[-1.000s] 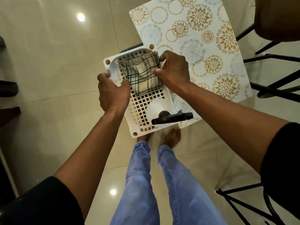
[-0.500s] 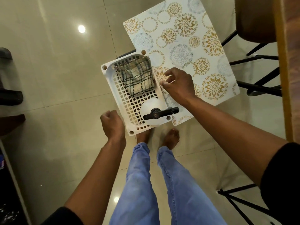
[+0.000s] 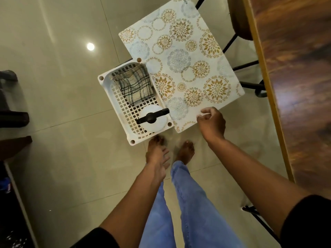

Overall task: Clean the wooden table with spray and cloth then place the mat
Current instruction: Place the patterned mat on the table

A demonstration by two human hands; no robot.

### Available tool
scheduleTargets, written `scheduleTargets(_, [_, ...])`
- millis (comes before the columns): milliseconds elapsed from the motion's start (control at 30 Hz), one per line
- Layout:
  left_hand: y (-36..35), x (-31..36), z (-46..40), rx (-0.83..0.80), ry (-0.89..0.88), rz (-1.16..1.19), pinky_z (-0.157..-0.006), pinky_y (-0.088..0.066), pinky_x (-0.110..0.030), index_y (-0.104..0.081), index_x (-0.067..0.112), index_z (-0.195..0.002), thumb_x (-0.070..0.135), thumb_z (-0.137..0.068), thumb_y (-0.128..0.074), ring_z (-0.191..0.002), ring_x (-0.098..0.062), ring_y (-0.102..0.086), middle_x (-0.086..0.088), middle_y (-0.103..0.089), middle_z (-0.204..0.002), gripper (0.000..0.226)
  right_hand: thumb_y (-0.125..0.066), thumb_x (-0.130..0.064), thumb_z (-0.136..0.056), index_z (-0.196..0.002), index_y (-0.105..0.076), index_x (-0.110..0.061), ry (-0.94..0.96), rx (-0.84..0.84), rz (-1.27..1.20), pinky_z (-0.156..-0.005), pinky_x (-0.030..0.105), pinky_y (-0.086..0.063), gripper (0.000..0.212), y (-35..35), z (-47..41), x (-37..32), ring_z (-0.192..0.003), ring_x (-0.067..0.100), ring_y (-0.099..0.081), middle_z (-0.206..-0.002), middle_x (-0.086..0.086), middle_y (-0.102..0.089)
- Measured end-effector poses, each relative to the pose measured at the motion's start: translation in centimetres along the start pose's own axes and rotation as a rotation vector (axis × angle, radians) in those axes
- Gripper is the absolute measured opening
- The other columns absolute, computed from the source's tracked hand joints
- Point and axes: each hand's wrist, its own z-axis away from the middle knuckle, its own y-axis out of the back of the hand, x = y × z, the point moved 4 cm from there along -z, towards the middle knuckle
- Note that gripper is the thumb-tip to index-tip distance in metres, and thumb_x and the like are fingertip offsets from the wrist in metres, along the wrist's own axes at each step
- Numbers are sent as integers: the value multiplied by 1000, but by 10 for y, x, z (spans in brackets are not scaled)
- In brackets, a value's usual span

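Note:
The white mat [image 3: 180, 65] with gold and blue flower circles lies flat on a low stand ahead of my feet. Left of it, touching its edge, a white lattice basket [image 3: 114, 102] holds a folded checked cloth [image 3: 136, 86] at its far end. At the basket's near end stands a white spray bottle [image 3: 154, 120] with a black trigger head. My right hand [image 3: 212, 122] hovers at the mat's near edge, fingers loosely curled and holding nothing. My left hand [image 3: 158, 164] hangs low over my feet, fingers apart and blurred. The wooden table [image 3: 295, 68] runs along the right side.
A brown stool seat [image 3: 240, 18] and black metal chair legs [image 3: 250, 85] sit between the mat and the table. Another black frame [image 3: 258, 217] stands at the lower right. Dark furniture [image 3: 12, 119] lines the left edge. The floor is glossy beige tile.
Both hands have left the basket and cloth. My left hand dropped down toward my legs. My right hand slid from the basket's rim to the mat's near edge. The view swung right, showing more table.

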Motion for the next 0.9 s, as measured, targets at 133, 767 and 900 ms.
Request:
scheduleTargets(133, [-45,4,-1,-102,-69,-57,-70,-46,-28,-60,15,-106,18,-111,-52,-73,-14,-47,0,-55,-91,10,-70,-25,-93,-121,-55,-23,-213,48,-115,-91,42,-56,32,4,-2,30,-97,22,-63,-96,-9,-56])
scheduleTargets(767, [-87,21,8,-138,-180,33,-108,-57,-46,-49,17,-135,20,-113,-51,-121,-28,-66,-9,-50,-138,22,-63,-8,-99,-109,-62,-9,-605,-250,-822,-67,44,-60,11,-14,-30,20,-94,28,-72,-109,16,-73])
scheduleTargets(900, [-89,26,6,-79,-222,30,-100,-59,-45,-55,10,-138,18,-112,-53,-114,-27,-70,-9,-59,-133,28,-63,-3,-98,-105,-64,-11,-586,-207,-816,-59,41,-61,10,-11,-33,20,-87,27,-74,-104,13,-75])
